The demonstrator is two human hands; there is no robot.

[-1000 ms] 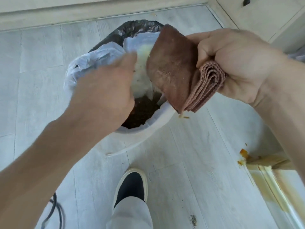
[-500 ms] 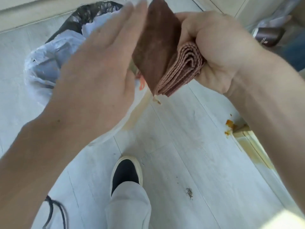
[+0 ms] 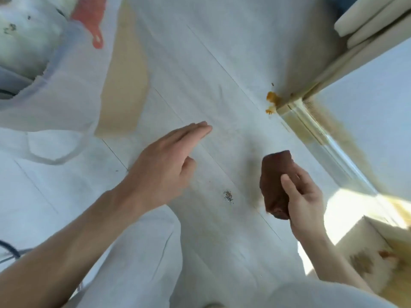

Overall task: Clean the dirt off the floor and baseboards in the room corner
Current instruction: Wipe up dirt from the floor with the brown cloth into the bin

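Observation:
My right hand (image 3: 304, 203) grips a folded brown cloth (image 3: 274, 183) low over the pale plank floor (image 3: 222, 85). My left hand (image 3: 164, 165) hovers over the floor with its fingers straight and holds nothing. A small grey speck of dirt (image 3: 228, 196) lies on the floor between my hands. Orange-yellow blobs (image 3: 272, 101) sit at the corner where the baseboard (image 3: 315, 127) juts out. Brownish staining runs along that baseboard and up the wall beside it.
The bin lined with a white plastic bag (image 3: 51, 94) stands at the upper left. My knees in light trousers (image 3: 138, 258) fill the bottom of the view. A dark cable (image 3: 10, 248) lies at the far left. Sunlight falls on a stained ledge (image 3: 369, 247) at the lower right.
Both hands have come down from above the bin to just over the floor. My left hand has parted from the cloth. The view has swung down toward the corner.

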